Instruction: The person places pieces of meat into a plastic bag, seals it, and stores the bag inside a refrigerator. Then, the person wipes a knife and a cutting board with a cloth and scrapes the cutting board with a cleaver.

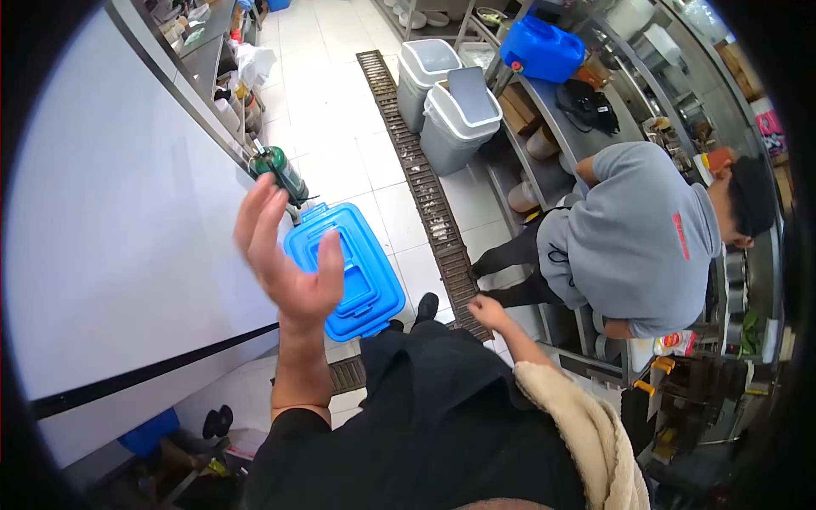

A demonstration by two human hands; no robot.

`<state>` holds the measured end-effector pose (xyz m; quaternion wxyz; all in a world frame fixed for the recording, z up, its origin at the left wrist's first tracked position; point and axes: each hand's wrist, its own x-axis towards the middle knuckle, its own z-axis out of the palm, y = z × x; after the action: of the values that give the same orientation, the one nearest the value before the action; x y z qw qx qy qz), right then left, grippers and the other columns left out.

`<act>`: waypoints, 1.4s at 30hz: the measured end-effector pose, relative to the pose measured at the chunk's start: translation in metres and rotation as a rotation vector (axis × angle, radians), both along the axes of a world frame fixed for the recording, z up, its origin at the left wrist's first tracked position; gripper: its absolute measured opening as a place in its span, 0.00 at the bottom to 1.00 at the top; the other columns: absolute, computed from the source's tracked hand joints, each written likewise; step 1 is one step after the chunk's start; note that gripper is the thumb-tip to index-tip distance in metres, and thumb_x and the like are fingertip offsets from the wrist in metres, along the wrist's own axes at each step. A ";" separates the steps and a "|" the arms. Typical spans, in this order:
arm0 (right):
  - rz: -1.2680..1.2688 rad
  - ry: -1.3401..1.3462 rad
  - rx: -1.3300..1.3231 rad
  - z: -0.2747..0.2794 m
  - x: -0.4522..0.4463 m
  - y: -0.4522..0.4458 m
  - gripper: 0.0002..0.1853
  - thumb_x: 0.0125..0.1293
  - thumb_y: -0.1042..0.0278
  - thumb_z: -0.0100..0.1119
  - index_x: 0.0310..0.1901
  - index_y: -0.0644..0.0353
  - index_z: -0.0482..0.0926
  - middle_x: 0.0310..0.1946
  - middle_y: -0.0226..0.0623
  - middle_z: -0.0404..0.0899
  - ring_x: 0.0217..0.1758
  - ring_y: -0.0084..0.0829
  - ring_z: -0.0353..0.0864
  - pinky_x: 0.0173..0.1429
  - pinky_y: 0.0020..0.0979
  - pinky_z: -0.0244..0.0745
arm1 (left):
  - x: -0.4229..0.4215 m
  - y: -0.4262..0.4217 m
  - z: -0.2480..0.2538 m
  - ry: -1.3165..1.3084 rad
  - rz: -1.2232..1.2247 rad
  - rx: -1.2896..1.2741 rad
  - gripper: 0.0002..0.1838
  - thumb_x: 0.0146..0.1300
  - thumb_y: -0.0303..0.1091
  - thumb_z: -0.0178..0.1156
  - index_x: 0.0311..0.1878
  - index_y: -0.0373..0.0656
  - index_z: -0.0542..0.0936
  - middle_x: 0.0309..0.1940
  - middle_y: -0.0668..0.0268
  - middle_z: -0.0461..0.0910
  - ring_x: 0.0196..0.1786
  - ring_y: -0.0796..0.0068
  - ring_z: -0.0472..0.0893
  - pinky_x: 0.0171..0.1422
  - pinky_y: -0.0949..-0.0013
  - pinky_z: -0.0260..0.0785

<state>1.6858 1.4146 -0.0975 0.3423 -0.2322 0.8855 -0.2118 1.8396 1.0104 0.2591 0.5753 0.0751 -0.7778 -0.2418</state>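
My left hand [293, 263] is raised in front of me with its fingers spread, holding nothing. It appears over the edge of a blue plastic box with a lid [371, 276] on the floor; a gap separates them. My right hand [489, 312] hangs low at my side with its fingers curled in, and nothing shows in it. A cream towel [586, 421] drapes over my right shoulder and upper arm. Beyond the blue lid stands a green fire extinguisher [285, 174], partly behind my left fingers.
A co-worker in a grey hoodie [629, 242] stands at the steel shelving on the right. Two grey bins [459, 140] stand beside a floor drain grate [416, 170]. A blue jerrycan [541, 48] rests on the shelving. A white panel [144, 229] borders the left.
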 end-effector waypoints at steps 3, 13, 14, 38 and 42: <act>0.176 0.021 -0.055 0.038 -0.064 -0.069 0.19 0.69 0.55 0.62 0.51 0.62 0.83 0.43 0.48 0.88 0.49 0.45 0.87 0.56 0.41 0.80 | -0.038 -0.016 -0.024 -0.209 0.040 0.157 0.26 0.66 0.28 0.64 0.67 0.36 0.73 0.65 0.51 0.74 0.67 0.52 0.74 0.72 0.54 0.68; 0.365 -0.099 0.007 0.052 -0.227 -0.225 0.25 0.68 0.51 0.61 0.58 0.62 0.82 0.52 0.53 0.86 0.59 0.48 0.84 0.65 0.43 0.76 | -0.111 -0.057 -0.076 -0.465 0.192 0.528 0.23 0.67 0.29 0.66 0.64 0.40 0.77 0.63 0.55 0.76 0.63 0.57 0.78 0.61 0.57 0.75; 0.410 -0.072 -0.002 0.045 -0.242 -0.238 0.23 0.68 0.52 0.61 0.56 0.62 0.83 0.50 0.51 0.87 0.56 0.48 0.85 0.63 0.43 0.78 | -0.122 -0.068 -0.077 -0.495 0.192 0.502 0.22 0.67 0.29 0.67 0.64 0.40 0.77 0.63 0.55 0.76 0.63 0.57 0.78 0.61 0.57 0.75; -0.080 -0.487 0.289 -0.102 -0.685 -0.501 0.16 0.70 0.58 0.58 0.42 0.65 0.82 0.34 0.41 0.83 0.34 0.41 0.87 0.32 0.47 0.84 | -0.527 -0.585 -0.286 -0.781 0.044 0.885 0.22 0.74 0.43 0.60 0.63 0.36 0.78 0.57 0.51 0.83 0.60 0.52 0.82 0.67 0.54 0.72; 0.103 -0.448 0.312 -0.170 -0.784 -0.574 0.19 0.69 0.57 0.59 0.50 0.64 0.85 0.41 0.44 0.86 0.39 0.44 0.87 0.39 0.47 0.84 | -0.487 -0.591 -0.480 -1.541 0.269 1.105 0.27 0.76 0.51 0.54 0.64 0.37 0.79 0.61 0.48 0.81 0.64 0.49 0.80 0.71 0.51 0.69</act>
<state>0.9013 0.8408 -0.2676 0.5713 -0.1686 0.7968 -0.1011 1.3522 0.4193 -0.2213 -0.1886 0.5630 -0.7035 -0.3906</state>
